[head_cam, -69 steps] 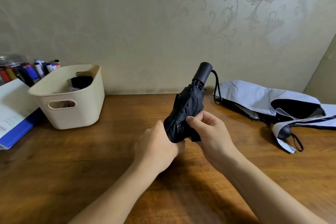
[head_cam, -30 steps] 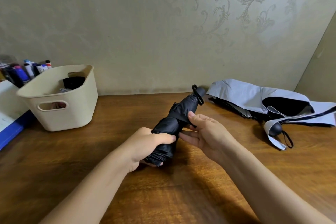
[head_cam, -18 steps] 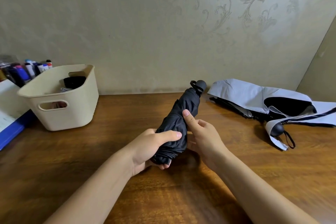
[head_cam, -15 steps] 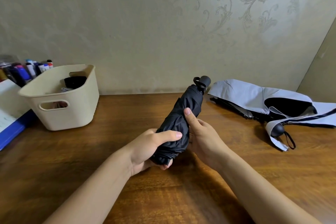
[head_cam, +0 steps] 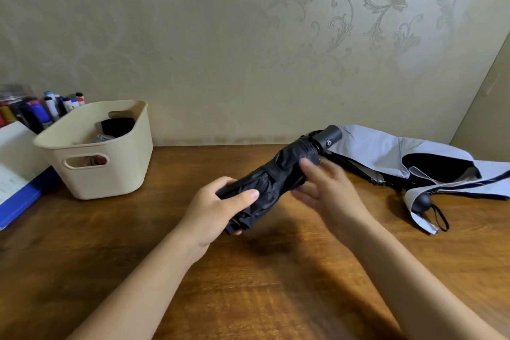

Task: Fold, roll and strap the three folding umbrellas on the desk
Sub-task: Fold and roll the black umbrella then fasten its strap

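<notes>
A rolled black folding umbrella [head_cam: 278,174] is held above the wooden desk [head_cam: 248,284], its handle [head_cam: 329,136] pointing up to the right. A strap band runs around its middle. My left hand [head_cam: 218,207] grips the lower, tip end. My right hand [head_cam: 328,188] is blurred beside the upper part; its thumb touches the fabric near the handle, fingers loosely spread beneath. A grey folding umbrella [head_cam: 414,163] with black lining lies loose and unrolled at the right, its round handle [head_cam: 422,201] and wrist loop toward me.
A cream plastic basket [head_cam: 110,174] with dark items inside stands at the back left. Behind it is a jar of markers [head_cam: 33,110], and a blue folder with papers [head_cam: 16,182] lies at the left edge. The wall runs along the desk's far side.
The black umbrella has tilted lower and more to the right, handle now over the grey umbrella. My right hand slid up toward the handle and loosened; my left hand keeps its grip.
</notes>
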